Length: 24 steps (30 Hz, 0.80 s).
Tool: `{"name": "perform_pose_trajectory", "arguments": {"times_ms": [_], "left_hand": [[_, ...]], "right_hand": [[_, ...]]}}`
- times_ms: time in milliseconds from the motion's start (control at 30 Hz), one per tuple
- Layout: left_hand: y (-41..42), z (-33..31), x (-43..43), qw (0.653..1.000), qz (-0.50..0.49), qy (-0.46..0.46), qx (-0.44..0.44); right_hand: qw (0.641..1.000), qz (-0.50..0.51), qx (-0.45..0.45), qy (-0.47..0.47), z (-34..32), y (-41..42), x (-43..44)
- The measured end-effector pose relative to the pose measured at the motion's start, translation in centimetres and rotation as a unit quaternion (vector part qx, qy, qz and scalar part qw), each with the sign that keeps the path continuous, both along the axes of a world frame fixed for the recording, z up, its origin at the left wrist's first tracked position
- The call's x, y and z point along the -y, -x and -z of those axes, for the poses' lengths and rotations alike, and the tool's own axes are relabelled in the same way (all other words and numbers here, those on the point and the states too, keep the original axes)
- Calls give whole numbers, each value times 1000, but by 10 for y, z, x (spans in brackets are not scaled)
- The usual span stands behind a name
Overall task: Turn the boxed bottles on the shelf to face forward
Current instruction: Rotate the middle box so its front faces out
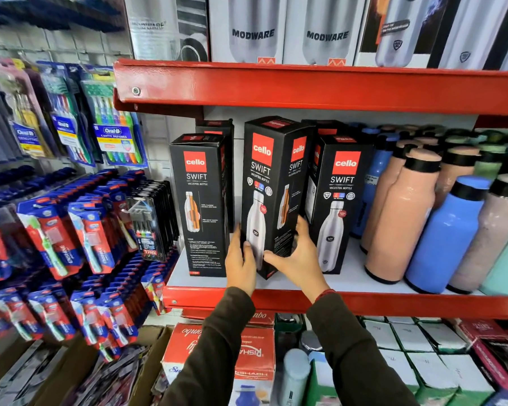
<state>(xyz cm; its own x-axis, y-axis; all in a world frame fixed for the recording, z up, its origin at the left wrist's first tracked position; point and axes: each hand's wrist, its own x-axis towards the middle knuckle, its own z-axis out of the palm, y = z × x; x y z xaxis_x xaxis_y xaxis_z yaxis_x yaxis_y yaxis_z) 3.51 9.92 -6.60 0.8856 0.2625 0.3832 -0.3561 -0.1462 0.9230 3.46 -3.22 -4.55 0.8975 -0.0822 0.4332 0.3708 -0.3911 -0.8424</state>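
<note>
Head view: both hands clamp the middle cello box (272, 183) on the shelf (364, 301), L hand (241, 263) at its left edge, R hand (298, 259) at right; box is tilted, corner forward.

Both arms in dark sleeves reach up toward twelve o'clock, converging. The left hand (241, 262) is upright, fingers pointing up, thumb pressed inward toward three o'clock. The right hand (298, 259) angles toward eleven o'clock, fingers spread and curled, thumb extended toward nine o'clock.
</note>
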Motion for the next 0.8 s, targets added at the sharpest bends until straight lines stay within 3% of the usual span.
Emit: {"name": "perform_pose_trajectory", "arguments": {"times_ms": [433,800], "left_hand": [[-2,14,-5,999,-31,19,3],[-6,18,-2,999,-37,-25,-4]], "right_hand": [[996,-58,-5,72,7,-2,2],[994,-29,-20,105,18,-8,0]]}}
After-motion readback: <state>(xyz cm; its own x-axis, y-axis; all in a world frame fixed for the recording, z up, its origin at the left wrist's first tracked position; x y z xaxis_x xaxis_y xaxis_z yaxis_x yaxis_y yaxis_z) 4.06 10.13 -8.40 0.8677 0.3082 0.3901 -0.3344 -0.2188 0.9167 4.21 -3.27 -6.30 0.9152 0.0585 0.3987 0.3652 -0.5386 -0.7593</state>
